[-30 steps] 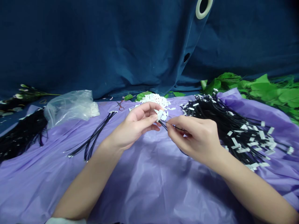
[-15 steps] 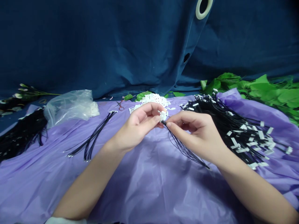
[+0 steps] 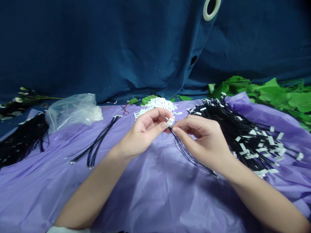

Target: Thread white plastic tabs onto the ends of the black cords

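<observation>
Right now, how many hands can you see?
2: the left hand, pinching a white piece, and the right hand beside it, holding black cords. No others show.

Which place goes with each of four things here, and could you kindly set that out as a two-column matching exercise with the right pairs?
Things
1. Crumpled clear plastic bag
2. Small white piece
3. Broad green leaves
4. Thin black cords

Places
A. At the back right, in front of the dark blue fabric curtain
B. Running down from the right hand's fingertips
C. Toward the back left of the purple sheet
D. At the left hand's fingertips

Right pairs: 1-C, 2-D, 3-A, 4-B
</observation>
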Available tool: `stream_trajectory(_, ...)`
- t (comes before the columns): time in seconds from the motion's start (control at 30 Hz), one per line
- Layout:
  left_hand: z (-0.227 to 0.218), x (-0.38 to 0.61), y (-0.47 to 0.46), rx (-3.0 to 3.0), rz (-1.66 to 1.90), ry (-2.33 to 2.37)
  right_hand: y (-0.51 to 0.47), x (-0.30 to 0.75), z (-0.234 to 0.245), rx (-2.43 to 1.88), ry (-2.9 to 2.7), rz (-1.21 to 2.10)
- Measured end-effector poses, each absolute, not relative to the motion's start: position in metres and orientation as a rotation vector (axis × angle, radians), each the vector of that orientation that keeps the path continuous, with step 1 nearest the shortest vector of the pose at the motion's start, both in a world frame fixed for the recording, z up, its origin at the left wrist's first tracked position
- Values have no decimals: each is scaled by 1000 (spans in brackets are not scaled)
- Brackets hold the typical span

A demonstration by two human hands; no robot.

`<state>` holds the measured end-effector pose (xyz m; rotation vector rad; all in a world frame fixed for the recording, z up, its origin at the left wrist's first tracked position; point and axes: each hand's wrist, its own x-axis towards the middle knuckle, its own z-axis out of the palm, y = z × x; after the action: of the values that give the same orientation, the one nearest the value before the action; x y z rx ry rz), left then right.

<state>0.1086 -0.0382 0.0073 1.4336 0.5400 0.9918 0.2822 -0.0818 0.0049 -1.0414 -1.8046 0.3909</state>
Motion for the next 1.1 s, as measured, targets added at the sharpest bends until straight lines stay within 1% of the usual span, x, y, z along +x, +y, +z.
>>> stream_trajectory(0.2,4,110,-39,1441,987,507,-84,281,4,-1037,-1800,324)
stream_trajectory(0.27,6,107,-39,1444,980,516,-84,281,5,-1043,-1807,346)
stream_trajectory(0.4,16,99,-36,1424,1010,570,-80,286,9,-1116,-1882,589)
stream_trajectory(0.6,32,80,-25,1330,1191,661,-57,306,0,-1147,-2167,998)
stream_trajectory(0.7,37,65,-14,1312,1278,701,-44,312,-13,-1106,-2383,1143)
stream_trajectory(0.8,42,45,-4,1269,1384,634,-41,305,-26,-930,-2554,1222)
stream_trajectory(0.83,44,38,-1,1243,1414,596,-43,299,-31,-847,-2570,1198)
stream_trajectory(0.9,48,27,3,1178,1458,512,-50,282,-41,-747,-2544,1046)
stream_trajectory(1.0,53,17,5,1036,1508,396,-65,249,-63,-849,-2495,749)
stream_trajectory(1.1,58,18,2,907,1529,321,-78,222,-88,-871,-2582,577)
